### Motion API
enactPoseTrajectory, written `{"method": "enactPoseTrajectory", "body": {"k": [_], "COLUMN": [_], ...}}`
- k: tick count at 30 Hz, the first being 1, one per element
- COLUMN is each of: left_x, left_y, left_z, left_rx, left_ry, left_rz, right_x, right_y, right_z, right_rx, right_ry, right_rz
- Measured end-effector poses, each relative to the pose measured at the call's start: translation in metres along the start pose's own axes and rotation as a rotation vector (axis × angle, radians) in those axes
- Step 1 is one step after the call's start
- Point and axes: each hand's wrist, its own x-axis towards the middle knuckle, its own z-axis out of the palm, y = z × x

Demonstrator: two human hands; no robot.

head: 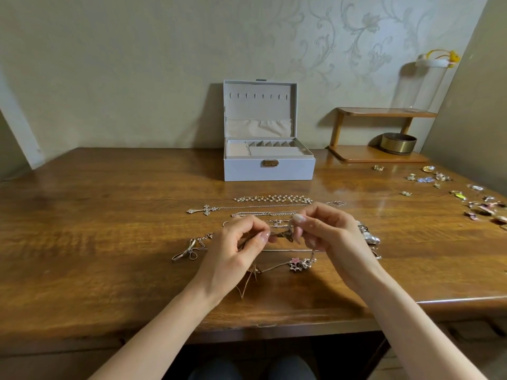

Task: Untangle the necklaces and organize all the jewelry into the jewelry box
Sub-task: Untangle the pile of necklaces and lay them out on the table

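Pinching 1 tangled chain (280, 236) between them, the left hand (236, 244) and right hand (327, 231) hover over the table (109, 215).

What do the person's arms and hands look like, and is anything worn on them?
Both forearms are bare as far as the frame's edge, and no sleeves show. The left hand and the right hand carry no visible ring, watch or bracelet. The nails are rather long and rounded, with a pale glossy polish.

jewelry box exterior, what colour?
The jewelry box is white outside and beige inside; the head view, the only one, shows it clearly.
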Motion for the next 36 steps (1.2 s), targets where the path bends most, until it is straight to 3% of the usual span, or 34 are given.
{"method": "enactPoseTrajectory", "body": {"k": [5, 12, 16, 25, 32, 36], "left_x": [-0.002, 0.0, 0.0, 0.001, 0.001, 0.0], "left_y": [0.006, 0.003, 0.003, 0.004, 0.003, 0.003], "left_z": [0.002, 0.001, -0.001, -0.002, -0.003, -0.003], "left_rx": [-0.196, -0.24, -0.14, -0.18, -0.24, -0.299], "left_ry": [-0.148, -0.038, 0.009, -0.053, -0.103, -0.047], "left_rz": [-0.089, -0.058, -0.013, 0.021, -0.022, -0.042], "right_x": [-0.001, 0.0, -0.001, -0.001, 0.001, 0.001], "right_y": [-0.003, -0.001, 0.007, 0.009, 0.007, 0.005], "right_z": [0.012, 0.011, 0.007, 0.012, 0.011, 0.01], "right_rx": [-0.079, -0.103, -0.099, -0.123, -0.019, -0.004], "right_ry": [-0.089, -0.049, -0.003, -0.017, 0.087, 0.078], "right_rz": [-0.04, -0.059, -0.037, -0.032, -0.111, -0.118]}}
